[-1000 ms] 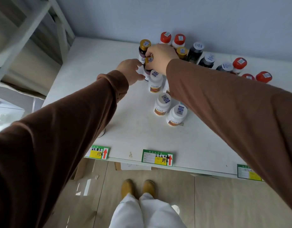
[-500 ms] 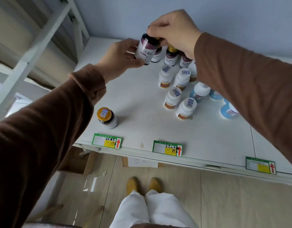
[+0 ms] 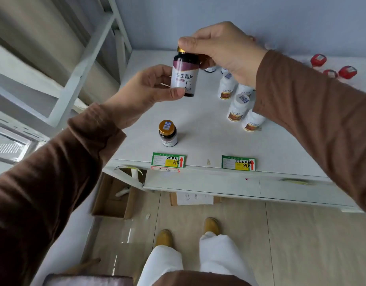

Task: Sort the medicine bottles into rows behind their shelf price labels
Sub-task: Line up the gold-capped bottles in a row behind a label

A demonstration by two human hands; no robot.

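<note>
A dark bottle with a gold cap and purple-white label [image 3: 184, 76] is held up in the air above the white shelf [image 3: 206, 141]. My right hand [image 3: 225, 50] grips its cap from above, and my left hand [image 3: 145, 89] pinches its lower body from the left. Below it a second gold-capped dark bottle [image 3: 167, 133] stands alone behind the left price label [image 3: 168, 160]. Several white bottles [image 3: 237, 106] stand in a line behind the second price label [image 3: 238, 163]. Red-capped bottles [image 3: 347, 72] sit at the back right.
The shelf's front edge runs just past the labels. A white rack frame [image 3: 89, 56] rises on the left. An open cardboard box [image 3: 114, 195] lies on the floor beneath the shelf, and my feet [image 3: 188, 230] stand below.
The gold-capped bottle has come out of the back cluster and toward me, held higher and upright. My left hand has closed on its lower body. The view has tilted downward.
</note>
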